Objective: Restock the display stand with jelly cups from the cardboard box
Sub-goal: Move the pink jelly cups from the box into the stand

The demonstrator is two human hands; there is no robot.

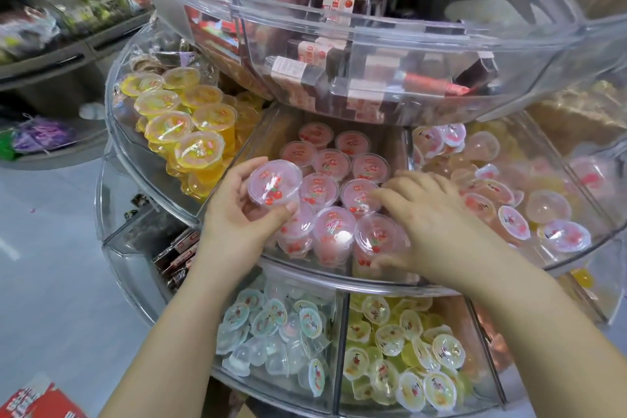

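A small pink cherry jelly cup of thin clear plastic [274,182] is gripped by the left hand [237,210] over the middle compartment; the right hand [437,214] lies spread flat on the packed cups — light, slippery, easily dented; best held by the rim.

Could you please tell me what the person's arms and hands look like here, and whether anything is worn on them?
Both forearms are bare up to the frame's lower edge: no sleeves show. The left hand and right hand wear no gloves, and no rings, watch or bracelet are visible. The fingernails look short and unpainted.
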